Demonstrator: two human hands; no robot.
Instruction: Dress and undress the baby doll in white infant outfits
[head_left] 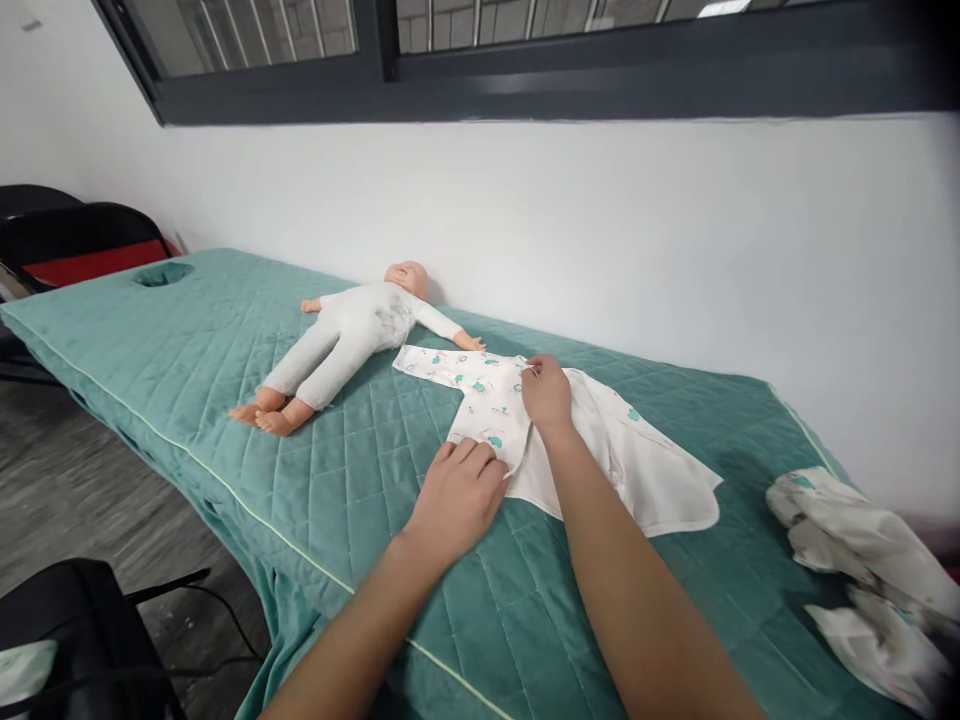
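Observation:
A white baby shirt (487,395) with small teal and red prints lies spread on the green quilted bed cover, its front opened out to the right. My left hand (461,492) rests on the shirt's lower hem, fingers curled over the edge of the front panel. Up by the neckline, my right hand (546,395) pinches the shirt's edge between thumb and fingers. A baby doll (360,325) with a white cloth body lies on its back to the left, one hand touching or very near the shirt's shoulder.
Crumpled printed baby clothes (862,570) lie at the right of the green bed cover (187,370). A white wall (600,230) and dark window frame run along the back. Black chairs (82,245) stand at the left, and a black seat (75,630) at the lower left.

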